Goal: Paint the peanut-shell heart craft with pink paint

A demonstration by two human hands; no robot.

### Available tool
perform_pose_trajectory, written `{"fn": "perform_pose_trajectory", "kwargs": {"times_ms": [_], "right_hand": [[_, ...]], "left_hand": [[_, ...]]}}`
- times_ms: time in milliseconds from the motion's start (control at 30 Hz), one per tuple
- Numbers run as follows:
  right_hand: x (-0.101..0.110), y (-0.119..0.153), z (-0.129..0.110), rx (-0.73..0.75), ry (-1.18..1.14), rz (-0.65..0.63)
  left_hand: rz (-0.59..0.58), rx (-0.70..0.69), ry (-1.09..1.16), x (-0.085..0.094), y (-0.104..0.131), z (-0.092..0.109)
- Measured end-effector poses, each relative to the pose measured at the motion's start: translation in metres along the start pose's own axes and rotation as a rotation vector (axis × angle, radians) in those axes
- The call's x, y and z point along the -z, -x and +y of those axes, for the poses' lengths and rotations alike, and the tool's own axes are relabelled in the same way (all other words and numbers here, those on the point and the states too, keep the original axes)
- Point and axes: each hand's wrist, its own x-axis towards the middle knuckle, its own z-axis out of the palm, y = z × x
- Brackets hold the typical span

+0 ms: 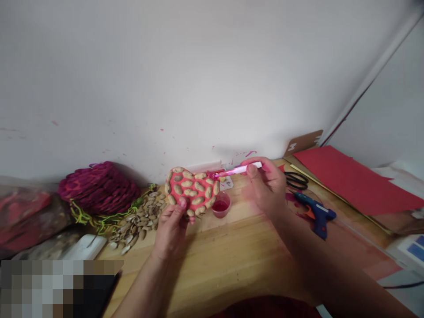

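Note:
My left hand [172, 226] holds a red heart-shaped piece [184, 200] up by its lower edge, thumb on the front. Peanut shells cover its face and line its rim. My right hand [267, 185] is closed around a white-handled paintbrush [239, 169] smeared with pink. The brush's pink tip touches, or lies very close to, the upper right shells of the heart. Behind and just right of the heart stands a small clear cup [221, 206] with dark red paint in it.
Loose peanut shells [141, 223] lie left, beside a magenta stack of round pieces [99, 187] with yellow-green strands. On the right are black-handled scissors [297, 180], a blue glue gun [319, 216] and red sheets [357, 181]. The paint-spotted wall [198, 88] rises behind the table [212, 265].

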Motion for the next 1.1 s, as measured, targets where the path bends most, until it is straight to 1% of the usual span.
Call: {"fn": "perform_pose_trajectory", "kwargs": {"times_ms": [133,200,300,567,633,767,833,1000,1100], "right_hand": [[0.000,0.006,0.000,0.214,0.146,-0.019],[0.001,0.007,0.000,0.277,0.189,-0.042],[0.001,0.007,0.000,0.276,0.209,-0.083],[0.001,0.006,0.000,0.293,0.223,-0.113],[0.001,0.006,-0.001,0.313,0.215,-0.112],[0.002,0.005,-0.002,0.360,0.224,-0.043],[0.003,0.004,-0.002,0.396,0.254,-0.021],[0.000,0.004,-0.005,0.523,0.350,-0.060],[-0.001,0.006,-0.007,0.558,0.381,-0.090]], "left_hand": [[-0.052,-0.063,-0.055,0.000,0.002,-0.002],[-0.052,-0.085,-0.065,-0.001,0.004,-0.002],[-0.060,-0.113,-0.095,0.001,0.004,-0.004],[-0.126,-0.219,-0.265,0.015,0.000,-0.013],[-0.114,-0.239,-0.280,0.015,0.000,-0.014],[-0.066,-0.281,-0.267,0.011,0.002,-0.013],[-0.048,-0.306,-0.295,0.010,0.003,-0.012],[-0.033,-0.366,-0.402,0.010,0.006,-0.009],[-0.020,-0.393,-0.429,0.008,0.009,-0.008]]}}
